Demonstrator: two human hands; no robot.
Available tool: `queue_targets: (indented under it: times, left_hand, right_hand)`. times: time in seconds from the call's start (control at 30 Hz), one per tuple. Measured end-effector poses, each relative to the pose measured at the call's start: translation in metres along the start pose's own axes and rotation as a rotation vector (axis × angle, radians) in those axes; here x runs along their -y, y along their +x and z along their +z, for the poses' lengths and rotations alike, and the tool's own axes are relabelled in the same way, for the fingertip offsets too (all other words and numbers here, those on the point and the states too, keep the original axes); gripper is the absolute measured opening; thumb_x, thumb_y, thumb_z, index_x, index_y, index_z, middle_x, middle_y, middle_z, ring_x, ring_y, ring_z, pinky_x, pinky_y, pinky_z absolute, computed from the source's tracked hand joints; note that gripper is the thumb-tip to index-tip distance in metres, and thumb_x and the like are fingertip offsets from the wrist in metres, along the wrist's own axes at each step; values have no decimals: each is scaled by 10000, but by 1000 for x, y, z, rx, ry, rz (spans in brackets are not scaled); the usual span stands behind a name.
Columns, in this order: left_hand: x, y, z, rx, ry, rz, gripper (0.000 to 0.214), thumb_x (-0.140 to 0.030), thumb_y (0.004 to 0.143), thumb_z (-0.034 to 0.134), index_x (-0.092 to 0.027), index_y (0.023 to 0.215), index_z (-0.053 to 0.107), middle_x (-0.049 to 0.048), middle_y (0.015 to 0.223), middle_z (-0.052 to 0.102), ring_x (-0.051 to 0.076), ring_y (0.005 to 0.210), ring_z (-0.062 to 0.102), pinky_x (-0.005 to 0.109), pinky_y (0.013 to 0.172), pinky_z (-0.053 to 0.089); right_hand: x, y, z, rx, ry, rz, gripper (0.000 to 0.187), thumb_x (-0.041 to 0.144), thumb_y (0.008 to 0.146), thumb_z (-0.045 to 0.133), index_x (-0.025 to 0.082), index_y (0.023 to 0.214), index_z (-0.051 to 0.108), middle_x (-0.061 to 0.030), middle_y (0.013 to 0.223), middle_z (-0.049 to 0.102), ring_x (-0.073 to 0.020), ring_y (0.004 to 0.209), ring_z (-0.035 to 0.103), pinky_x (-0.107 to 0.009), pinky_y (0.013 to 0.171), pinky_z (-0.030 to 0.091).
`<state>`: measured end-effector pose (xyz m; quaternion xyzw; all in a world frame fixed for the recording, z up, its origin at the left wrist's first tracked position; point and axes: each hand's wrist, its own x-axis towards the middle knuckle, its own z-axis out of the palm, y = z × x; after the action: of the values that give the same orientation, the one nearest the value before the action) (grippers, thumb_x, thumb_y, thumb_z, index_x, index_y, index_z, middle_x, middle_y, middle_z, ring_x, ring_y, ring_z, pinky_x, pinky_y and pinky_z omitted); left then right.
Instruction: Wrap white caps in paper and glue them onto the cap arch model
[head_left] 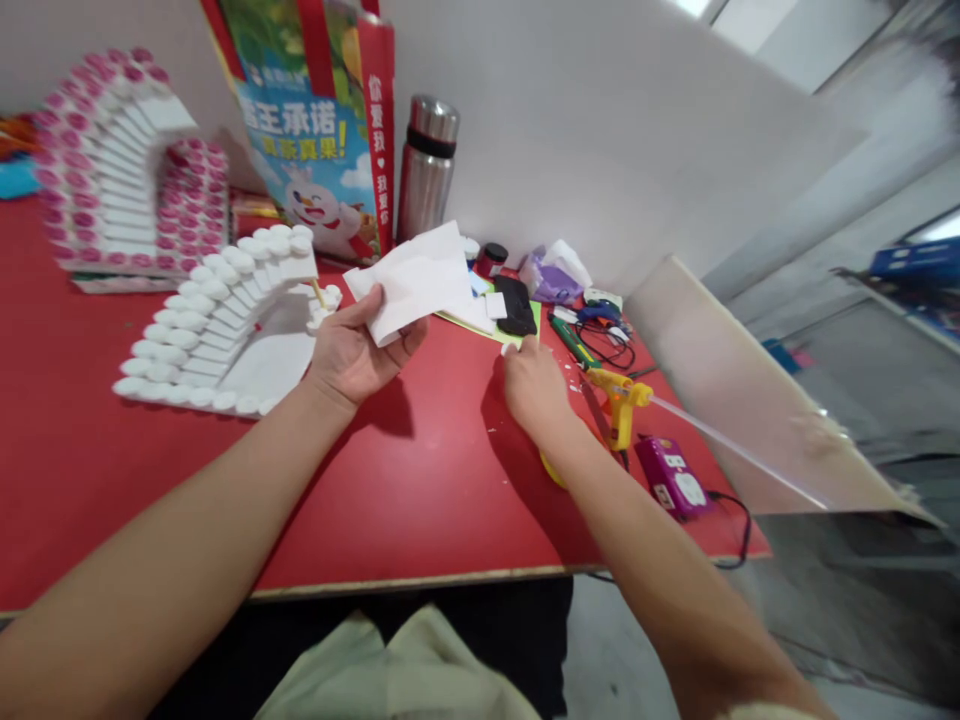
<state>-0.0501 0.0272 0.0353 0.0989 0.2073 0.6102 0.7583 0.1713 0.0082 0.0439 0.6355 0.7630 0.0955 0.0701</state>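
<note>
A sheet of white paper (424, 275) is held up over the table by my left hand (352, 350), its thumb on top and the fingers beneath. My right hand (536, 385) is closed low over the red table, with a small white piece (510, 349) at its fingertips; most of that piece is hidden. To the left of my left hand stands a white curved staircase model (202, 330) edged with round white discs. Just beyond my right hand lie a black item (516, 305) and a white square piece (496, 306) on yellow-green paper.
A yellow glue gun (619, 400) with a long clear stick stands right of my right forearm, near a purple box (673, 478) with a cord. Behind are a pink-and-white staircase model (124, 170), a printed bag (307, 140), a steel flask (427, 165) and a green-handled tool (574, 340).
</note>
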Motion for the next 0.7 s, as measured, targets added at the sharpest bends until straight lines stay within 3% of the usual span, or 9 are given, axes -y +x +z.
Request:
queue_targets:
  times: [0.07,0.13,0.23,0.33,0.43,0.57,0.7]
  left_hand:
    - [2,-2,2,-2,2,7,373,-257,1070,456,-167,1398,608,91,1062,803,200,913,790,360,926,645]
    - [7,-3,3,39,4,-2,379,-249,1069,449,-170,1402,612,94,1107,801,225,989,785,420,997,622]
    - [20,-3,1,103,27,-91,366,-246,1050,481,-142,1364,637,117,1156,793,288,1092,761,545,1062,576]
    - [34,1,-4,35,54,-143,317,-202,1019,525,-119,1290,668,127,1128,799,282,1067,764,555,1056,576]
    - [40,5,-7,-47,55,-138,285,-171,1015,523,-113,1246,680,121,1074,808,246,994,777,496,1023,604]
    - [37,7,-8,-52,48,-112,320,-159,1013,508,-126,1293,659,130,1103,802,250,1011,775,462,976,627]
    - [34,7,-8,-45,61,-107,366,-176,1018,497,-134,1357,628,129,1136,797,249,1001,777,459,967,629]
  right_hand:
    - [-4,-27,1,-168,35,-72,410,51,992,370,51,1291,651,-205,1065,625,-290,935,568,-390,799,451]
    - [7,-61,8,-284,119,-293,451,93,1027,361,80,1427,570,-192,1066,625,-292,940,549,-402,804,459]
    - [33,-104,23,-258,178,-589,450,147,1046,418,179,1480,532,-116,992,625,-254,872,537,-371,755,474]
    - [37,-109,34,-194,174,-742,447,124,1049,404,94,1478,525,-131,970,623,-250,880,531,-397,804,493]
    - [16,-77,36,-89,68,-650,462,137,1059,402,90,1506,511,-163,1076,636,-269,979,544,-404,889,483]
    - [-24,-26,31,-24,-54,-271,445,103,1042,357,72,1411,603,-197,1093,633,-297,976,548,-407,856,450]
    - [-43,-15,26,-201,-23,-108,497,118,1058,312,66,1506,520,-194,1101,626,-292,992,537,-390,862,431]
